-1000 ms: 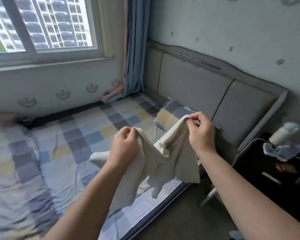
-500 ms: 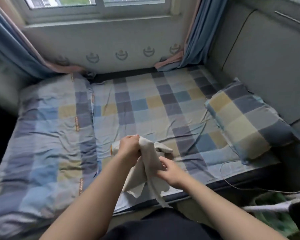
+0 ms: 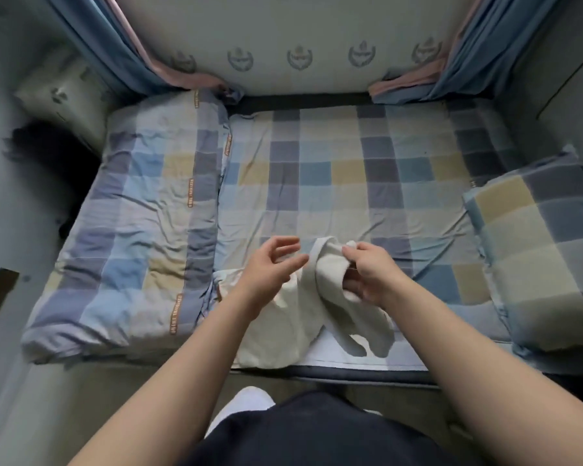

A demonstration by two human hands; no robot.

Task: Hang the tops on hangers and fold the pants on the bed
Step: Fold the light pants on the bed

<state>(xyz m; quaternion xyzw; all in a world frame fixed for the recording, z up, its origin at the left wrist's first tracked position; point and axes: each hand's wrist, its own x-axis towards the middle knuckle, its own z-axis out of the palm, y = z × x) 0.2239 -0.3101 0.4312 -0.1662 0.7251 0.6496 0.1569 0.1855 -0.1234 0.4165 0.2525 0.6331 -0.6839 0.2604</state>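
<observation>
On the left side of the wide bed [image 3: 334, 156], which is covered by a blue, yellow and grey checked cotton sheet, lies a thick folded quilt [image 3: 142, 230] in the same checks; at the bed's right edge rests a rectangular checked pillow [image 3: 535, 257]; at the middle of the near edge lies a cream-white soft cloth garment [image 3: 276, 334], one part flat on the sheet and reaching the edge, the other bunched and raised; the right hand [image 3: 371, 274] pinches that raised bunch between thumb and curled fingers; the left hand [image 3: 270, 270] hovers over the flat part, fingers spread and loosely bent, holding nothing.
</observation>
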